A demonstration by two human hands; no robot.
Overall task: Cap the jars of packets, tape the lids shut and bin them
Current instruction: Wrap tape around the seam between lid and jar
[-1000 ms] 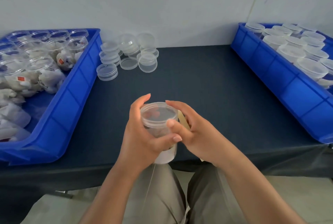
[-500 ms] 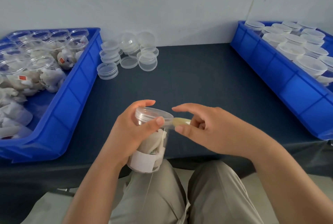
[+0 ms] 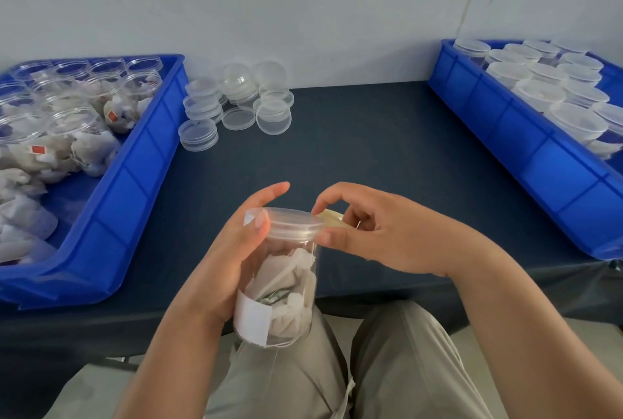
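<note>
My left hand (image 3: 232,260) grips a clear jar (image 3: 281,287) of white packets, tilted over the table's front edge above my lap. A clear lid (image 3: 290,223) sits on the jar's mouth. My right hand (image 3: 377,233) pinches a pale strip of tape (image 3: 332,218) at the lid's right rim, thumb and forefinger against the lid. A white label wraps the jar's lower part. Part of the jar is hidden behind my left palm.
A blue bin (image 3: 111,203) at the left holds several open jars and loose packets. Spare clear lids (image 3: 236,108) lie stacked at the back of the dark table (image 3: 371,155). A second blue bin (image 3: 526,149) at the right holds several capped jars.
The jar has tipped from upright to tilted and dropped toward my lap. My right hand drew the tape strip out and brought it against the lid's right rim.
</note>
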